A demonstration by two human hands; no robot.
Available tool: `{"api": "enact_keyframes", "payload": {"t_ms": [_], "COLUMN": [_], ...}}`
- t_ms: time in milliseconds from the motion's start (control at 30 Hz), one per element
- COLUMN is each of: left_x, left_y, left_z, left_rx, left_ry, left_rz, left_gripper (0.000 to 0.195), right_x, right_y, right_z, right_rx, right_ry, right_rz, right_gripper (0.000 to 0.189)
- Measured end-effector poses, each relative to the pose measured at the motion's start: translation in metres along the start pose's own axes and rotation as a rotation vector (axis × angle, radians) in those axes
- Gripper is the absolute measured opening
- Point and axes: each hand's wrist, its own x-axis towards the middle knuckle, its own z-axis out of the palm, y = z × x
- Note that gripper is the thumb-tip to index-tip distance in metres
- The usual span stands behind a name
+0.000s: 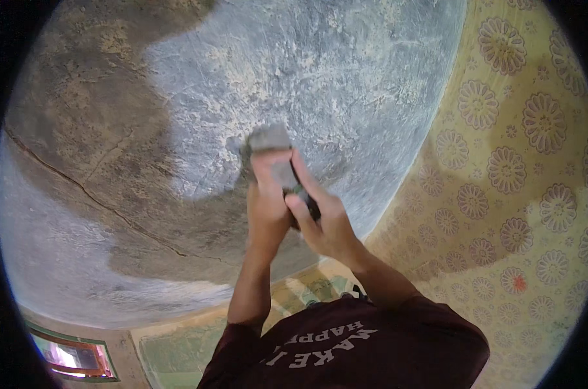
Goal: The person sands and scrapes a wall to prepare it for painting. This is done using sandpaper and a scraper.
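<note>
My left hand (271, 199) and my right hand (325, 214) are close together in the middle of the view, both gripping a flat grey hand tool (270, 136). Motion blurs the tool, and my fingers cover much of it, so its exact kind is unclear. A dark edge shows beside my right fingers. Behind the tool spreads a rough, mottled grey plastered surface (352, 73) with pale scuffed patches. Whether the tool touches that surface I cannot tell.
A long crack (114, 209) runs across the shadowed brown-grey part at left. On the right stands a yellow wall (474, 223) with a flower pattern. At bottom left are a wood-framed opening (75, 355) and a green panel (182, 352).
</note>
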Motion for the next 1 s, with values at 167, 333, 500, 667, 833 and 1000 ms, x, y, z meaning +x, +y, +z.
{"api": "enact_keyframes", "payload": {"t_ms": [167,333,500,667,833,1000], "left_x": [-0.006,0.008,-0.001,0.008,0.003,-0.003], "left_y": [0.017,0.017,-0.005,0.029,0.009,0.008], "left_z": [0.008,0.006,0.018,0.000,0.005,0.007], "left_rx": [-0.041,0.001,0.032,-0.077,-0.070,-0.126], "left_ry": [-0.015,0.066,0.112,0.037,0.081,0.042], "left_rz": [-0.089,0.004,0.095,-0.048,-0.007,-0.027], "left_gripper": [0.035,0.037,0.039,0.043,0.043,0.043], "right_x": [-0.002,0.009,0.009,0.005,0.011,-0.001], "right_y": [-0.011,-0.022,0.000,-0.010,-0.012,-0.018], "right_z": [-0.019,-0.018,-0.016,-0.016,-0.011,-0.015], "right_rx": [0.093,0.035,-0.142,-0.003,-0.038,-0.040], "right_ry": [-0.096,-0.080,0.030,-0.070,-0.076,-0.107], "right_rz": [0.142,0.010,-0.273,-0.116,-0.173,-0.066], "right_gripper": [0.060,0.059,0.058,0.061,0.062,0.062]}}
